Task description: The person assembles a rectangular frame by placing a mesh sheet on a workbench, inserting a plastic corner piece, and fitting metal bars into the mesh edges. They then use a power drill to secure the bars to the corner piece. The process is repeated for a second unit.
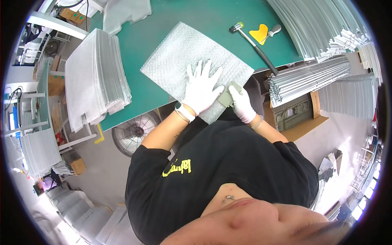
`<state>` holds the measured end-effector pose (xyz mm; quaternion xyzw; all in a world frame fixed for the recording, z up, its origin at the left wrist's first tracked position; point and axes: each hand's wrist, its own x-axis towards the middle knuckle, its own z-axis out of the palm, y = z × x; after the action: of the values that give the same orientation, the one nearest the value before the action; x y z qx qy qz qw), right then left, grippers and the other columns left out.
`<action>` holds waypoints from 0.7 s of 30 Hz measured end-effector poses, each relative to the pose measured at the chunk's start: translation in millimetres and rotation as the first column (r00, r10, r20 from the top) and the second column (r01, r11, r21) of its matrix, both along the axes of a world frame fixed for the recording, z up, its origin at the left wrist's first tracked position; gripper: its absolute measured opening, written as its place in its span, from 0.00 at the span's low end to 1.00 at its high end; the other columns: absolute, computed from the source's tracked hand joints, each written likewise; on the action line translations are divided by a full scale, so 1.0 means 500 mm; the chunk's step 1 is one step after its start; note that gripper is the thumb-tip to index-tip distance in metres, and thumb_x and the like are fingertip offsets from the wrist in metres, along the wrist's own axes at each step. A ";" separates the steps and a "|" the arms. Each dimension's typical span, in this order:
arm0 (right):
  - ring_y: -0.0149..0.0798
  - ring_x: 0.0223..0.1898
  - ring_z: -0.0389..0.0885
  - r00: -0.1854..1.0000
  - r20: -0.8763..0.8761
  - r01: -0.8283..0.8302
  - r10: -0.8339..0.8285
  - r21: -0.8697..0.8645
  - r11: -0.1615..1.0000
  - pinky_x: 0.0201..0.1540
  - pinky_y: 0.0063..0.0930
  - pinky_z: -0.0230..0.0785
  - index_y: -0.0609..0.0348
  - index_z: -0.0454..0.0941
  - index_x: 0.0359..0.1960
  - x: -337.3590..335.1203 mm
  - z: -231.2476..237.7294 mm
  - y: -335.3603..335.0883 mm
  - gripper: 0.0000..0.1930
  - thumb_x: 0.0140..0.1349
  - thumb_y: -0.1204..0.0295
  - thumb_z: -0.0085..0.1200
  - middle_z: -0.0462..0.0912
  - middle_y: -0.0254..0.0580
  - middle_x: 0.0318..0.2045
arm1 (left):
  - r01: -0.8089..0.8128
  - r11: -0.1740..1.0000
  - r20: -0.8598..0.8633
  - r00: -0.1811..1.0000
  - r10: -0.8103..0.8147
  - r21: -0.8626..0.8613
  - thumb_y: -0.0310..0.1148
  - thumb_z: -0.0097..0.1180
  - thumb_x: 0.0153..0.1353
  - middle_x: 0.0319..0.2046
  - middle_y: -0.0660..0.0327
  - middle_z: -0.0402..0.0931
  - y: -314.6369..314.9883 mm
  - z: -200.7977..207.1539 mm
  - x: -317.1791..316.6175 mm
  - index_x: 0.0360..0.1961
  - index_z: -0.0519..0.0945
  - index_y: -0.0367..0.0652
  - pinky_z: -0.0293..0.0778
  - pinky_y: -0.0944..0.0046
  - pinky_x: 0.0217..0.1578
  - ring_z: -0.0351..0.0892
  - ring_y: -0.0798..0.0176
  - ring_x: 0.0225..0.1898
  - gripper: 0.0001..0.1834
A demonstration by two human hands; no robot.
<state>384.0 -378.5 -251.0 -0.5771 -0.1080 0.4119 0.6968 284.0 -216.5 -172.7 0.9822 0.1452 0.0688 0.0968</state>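
A silvery mesh sheet [177, 53] with a fine textured pattern lies at an angle on the green tabletop [171, 12], its near corner reaching past the table's edge toward my body. My left hand [201, 87], in a white glove, rests flat on the sheet with its fingers spread. At the sheet's near right edge, my gloved right hand [241, 104] grips a grey-green flat block [225, 99]. The block touches the sheet's edge there. Part of it is hidden under my fingers.
A stack of mesh sheets [92, 77] stands at the table's left. To the right lie a mallet [255, 48], a yellow scraper [259, 33] and a grey-handled tool [276, 29]. More stacked panels [310, 24] fill the far right. Below the table is a floor fan [136, 132].
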 end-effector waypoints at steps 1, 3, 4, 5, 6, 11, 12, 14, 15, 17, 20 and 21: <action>0.25 0.37 0.78 0.999 0.027 -0.044 0.044 -0.009 0.999 0.41 0.24 0.73 0.60 0.79 0.46 0.007 0.003 -0.006 0.14 0.74 0.61 0.50 0.81 0.32 0.37 | 0.001 1.000 -0.007 1.000 -0.001 -0.003 0.54 0.51 0.66 0.71 0.45 0.57 -0.002 0.001 -0.002 0.71 0.67 0.56 0.39 0.28 0.69 0.52 0.36 0.73 0.34; 0.24 0.36 0.77 0.996 0.033 -0.086 0.087 -0.024 0.996 0.40 0.23 0.72 0.60 0.79 0.44 0.011 0.008 -0.008 0.14 0.74 0.60 0.50 0.81 0.31 0.35 | -0.002 1.000 -0.024 1.000 0.002 0.000 0.54 0.51 0.66 0.71 0.45 0.57 -0.002 0.004 -0.002 0.71 0.66 0.56 0.39 0.29 0.70 0.51 0.36 0.73 0.34; 0.24 0.35 0.77 0.996 0.013 -0.086 0.087 -0.031 0.996 0.40 0.23 0.72 0.59 0.79 0.43 0.013 0.015 -0.006 0.14 0.74 0.60 0.50 0.81 0.31 0.34 | -0.006 1.000 -0.031 1.000 0.006 0.005 0.54 0.51 0.66 0.71 0.45 0.57 -0.002 0.005 0.000 0.71 0.66 0.56 0.39 0.29 0.70 0.51 0.36 0.73 0.34; 0.23 0.34 0.76 0.996 -0.006 -0.086 0.086 -0.037 0.996 0.39 0.23 0.71 0.58 0.79 0.42 0.013 0.018 -0.004 0.14 0.74 0.60 0.49 0.80 0.31 0.33 | -0.011 1.000 -0.037 0.999 0.011 0.011 0.54 0.50 0.66 0.72 0.45 0.57 -0.003 0.006 0.002 0.71 0.66 0.56 0.39 0.29 0.70 0.51 0.37 0.73 0.34; 0.23 0.33 0.75 1.000 -0.023 0.003 -0.004 -0.027 1.000 0.38 0.23 0.70 0.58 0.79 0.40 0.002 0.017 0.001 0.14 0.75 0.60 0.49 0.79 0.30 0.32 | -0.011 1.000 -0.046 0.999 0.012 0.005 0.54 0.50 0.66 0.72 0.45 0.57 -0.004 0.006 0.002 0.71 0.66 0.56 0.39 0.29 0.70 0.51 0.37 0.73 0.34; 0.22 0.32 0.74 0.991 -0.066 0.120 -0.114 0.099 0.988 0.37 0.23 0.70 0.56 0.79 0.38 -0.024 -0.019 0.034 0.13 0.76 0.61 0.48 0.78 0.28 0.30 | -0.022 1.000 -0.102 0.995 0.024 0.018 0.55 0.50 0.66 0.72 0.45 0.55 -0.004 0.012 0.000 0.72 0.65 0.57 0.39 0.29 0.70 0.50 0.37 0.74 0.35; 0.23 0.33 0.75 0.987 -0.127 0.108 -0.098 0.072 0.992 0.37 0.23 0.72 0.56 0.78 0.40 -0.018 -0.024 0.034 0.13 0.76 0.61 0.47 0.78 0.28 0.31 | -0.023 1.000 -0.101 0.995 0.025 0.021 0.55 0.50 0.66 0.72 0.45 0.55 -0.003 0.011 0.001 0.72 0.65 0.57 0.39 0.29 0.70 0.50 0.37 0.74 0.35; 0.24 0.34 0.77 0.965 -0.248 0.085 -0.079 0.016 0.996 0.39 0.24 0.74 0.56 0.78 0.42 -0.010 0.003 0.033 0.13 0.76 0.60 0.47 0.80 0.29 0.33 | -0.018 1.000 -0.101 0.995 0.020 0.022 0.54 0.51 0.66 0.72 0.45 0.55 -0.003 0.008 0.004 0.72 0.65 0.56 0.39 0.29 0.70 0.50 0.37 0.74 0.35; 0.24 0.35 0.78 0.961 -0.260 0.115 -0.096 0.057 0.992 0.40 0.24 0.75 0.55 0.78 0.43 -0.016 -0.006 0.031 0.13 0.76 0.60 0.47 0.80 0.30 0.34 | -0.019 1.000 -0.106 0.994 0.021 0.021 0.54 0.51 0.66 0.72 0.45 0.55 -0.005 0.008 0.002 0.72 0.65 0.57 0.39 0.29 0.70 0.49 0.37 0.74 0.35; 0.25 0.36 0.79 0.952 -0.279 0.173 -0.127 0.147 0.974 0.41 0.25 0.76 0.55 0.77 0.44 -0.026 -0.021 0.039 0.13 0.76 0.60 0.46 0.81 0.31 0.35 | -0.021 0.999 -0.110 0.994 0.024 0.028 0.54 0.51 0.66 0.72 0.45 0.55 -0.004 0.011 0.004 0.72 0.65 0.57 0.39 0.29 0.70 0.49 0.36 0.74 0.34; 0.24 0.37 0.78 0.968 -0.183 0.200 -0.172 0.148 0.968 0.40 0.25 0.75 0.53 0.77 0.43 -0.045 -0.064 0.055 0.13 0.77 0.59 0.45 0.80 0.29 0.36 | 0.030 0.999 -0.082 0.996 -0.028 0.023 0.53 0.54 0.64 0.71 0.46 0.57 0.015 0.007 0.007 0.70 0.68 0.58 0.38 0.29 0.71 0.50 0.36 0.74 0.34; 0.23 0.37 0.77 0.983 -0.126 0.148 -0.131 0.131 0.980 0.40 0.25 0.74 0.53 0.77 0.43 -0.039 -0.077 0.056 0.14 0.77 0.59 0.45 0.79 0.28 0.36 | 0.040 0.999 -0.066 0.997 -0.040 -0.009 0.52 0.55 0.63 0.71 0.46 0.57 0.025 0.009 0.009 0.69 0.69 0.58 0.38 0.29 0.71 0.50 0.35 0.73 0.33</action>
<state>364.3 -350.6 -289.5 -0.5080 -0.0549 0.3865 0.7679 288.3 -203.9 -168.0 0.9863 0.1290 0.0335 0.0970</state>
